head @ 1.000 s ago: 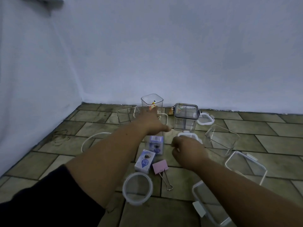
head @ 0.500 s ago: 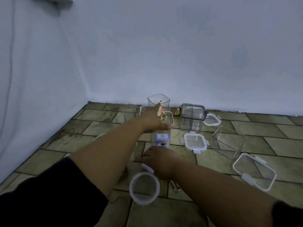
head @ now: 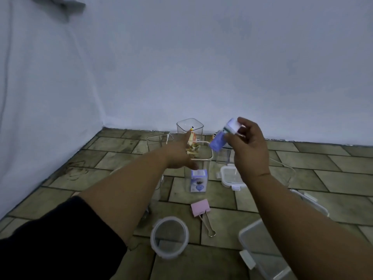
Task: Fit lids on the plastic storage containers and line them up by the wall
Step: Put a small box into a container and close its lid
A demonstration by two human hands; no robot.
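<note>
Head view | left grip spread, fingers straight against the tall clear container on the floor, a little out from the wall | right grip raised, pinching a tilted purple box up by that container's open rim — square lid lies flat on the floor just beside it

Left hand stretched forward, fingers straight, right hand raised, fingers curled in pinching grip

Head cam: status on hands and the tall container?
Left hand open against tall container, no lid on it. Right hand pinches small purple box near its rim. Square lid loose on floor beside it.
</note>
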